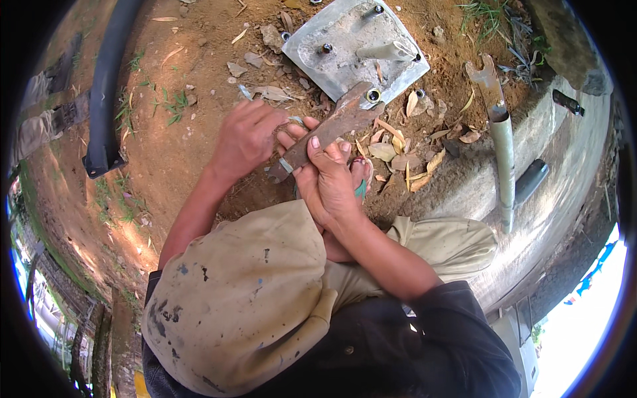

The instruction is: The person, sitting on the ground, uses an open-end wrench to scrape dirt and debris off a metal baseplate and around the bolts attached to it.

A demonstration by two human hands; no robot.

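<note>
My right hand point(330, 176) grips a rusty flat metal spanner point(332, 132), thumb on top and fingers curled beneath. Its forked end points up and right, near a dark bolt point(373, 95). A pale band point(285, 165) crosses its lower end. Just left of it is my left hand point(247, 136), closed with bent fingers, with a thin pale strip point(245, 91) showing at its far side. What the left fingers pinch is mostly hidden. Beyond the spanner sits a square concrete-filled base plate point(345, 50) with several bolts and a short pipe stub point(388, 51).
To the right, a grey pipe with a forked metal end point(502, 159) leans beside a dark cylinder point(531, 178) on a concrete ledge point(557, 199). At left a black flanged post point(109, 86) lies on the soil. Dry leaves point(401, 159) litter the ground.
</note>
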